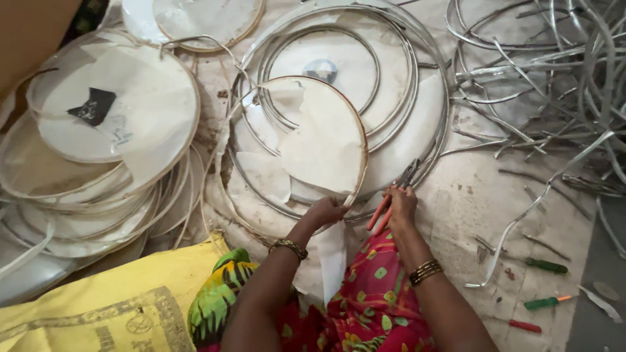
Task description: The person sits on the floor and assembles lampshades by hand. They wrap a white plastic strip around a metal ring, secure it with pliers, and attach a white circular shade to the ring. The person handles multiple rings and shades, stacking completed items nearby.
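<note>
My left hand [324, 212] grips the lower rim of a round metal hoop covered with torn white skin [326, 140], tilted up in front of me. My right hand [401, 205] holds pliers with orange-red handles [391, 199], their jaws pointing up toward the hoop's right edge. Under the hoop lies a pile of bare metal rings [404, 85] on white discs. Both wrists wear gold bangles. My lap is covered by red patterned cloth [375, 300].
A stack of skin-covered hoops [98, 150] fills the left. Tangled bent metal strips [541, 72] lie at the upper right. Two green-handled tools [546, 265] and a red one [525, 326] rest on the floor at right. A yellow sack [111, 300] lies lower left.
</note>
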